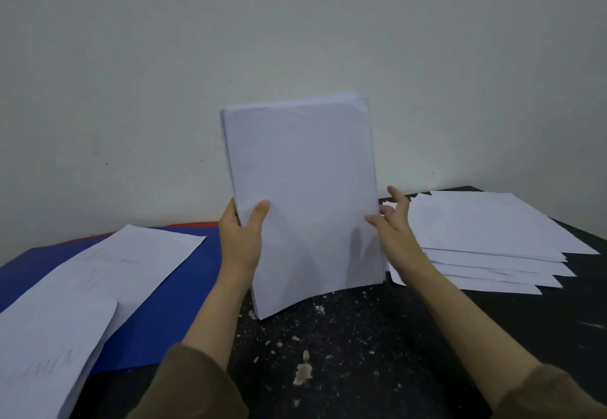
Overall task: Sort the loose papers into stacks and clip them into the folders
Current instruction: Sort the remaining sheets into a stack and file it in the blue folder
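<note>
Thick stack of white paper sheets [302, 195] stands upright on its short bottom edge on the black speckled desk [345, 353], long axis near vertical, top leaning slightly away toward the wall. Lower edge bows; left bottom corner sits nearer the person than the right.

Left hand [241, 238] is clamped on the stack's left long edge, thumb across the front face, fingers hidden behind. Right hand [392, 221] lies against the right long edge with fingers spread and loose, not closed round it; whether any finger presses the back I cannot tell.

Blue flat folder [170, 294] lies on the desk just left of the stack, partly covered by loose white sheets with faint writing [98, 280]. A red edge [193, 225] shows behind it. Fanned pile of white sheets [486, 238] lies to the right, near the right hand.

Judgement: stack is being squared on end. Folder lies leftward, nearer the left hand; the stack would have to tip flat and travel left.
</note>
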